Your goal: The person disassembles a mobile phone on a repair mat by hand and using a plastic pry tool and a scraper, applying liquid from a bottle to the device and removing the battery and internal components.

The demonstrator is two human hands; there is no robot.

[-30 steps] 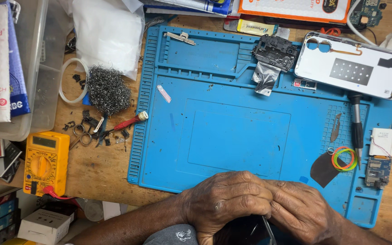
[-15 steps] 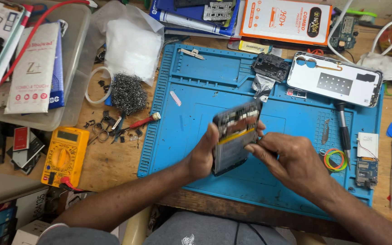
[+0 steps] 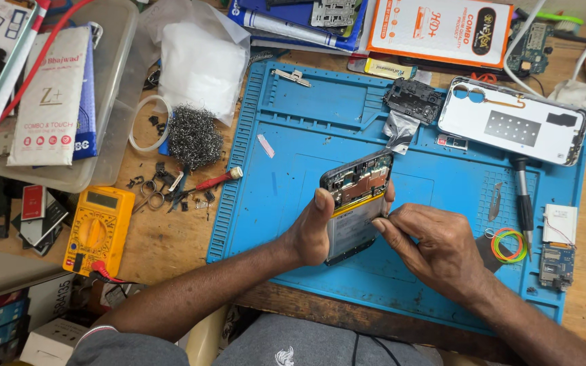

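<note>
An opened phone point(image 3: 355, 203) with its circuit board and battery exposed is held upright over the blue work mat point(image 3: 293, 122). My left hand point(image 3: 310, 230) grips its left edge, thumb on the side. My right hand point(image 3: 435, 247) pinches the phone's right edge with fingertips at the battery. The white back cover point(image 3: 513, 122) lies face down at the mat's upper right. A black inner frame piece point(image 3: 412, 100) rests next to it.
A yellow multimeter point(image 3: 96, 227), a red-handled tool point(image 3: 215, 180), steel wool point(image 3: 193, 135) and small loose parts lie left of the mat. A screwdriver point(image 3: 523, 200), rubber bands point(image 3: 508, 244) and a small board point(image 3: 555, 266) sit at right. Boxes and a plastic tray line the back and left.
Both hands rose from the near edge of the mat, bringing the opened phone up into view. Since half a second ago they hold it nearly still.
</note>
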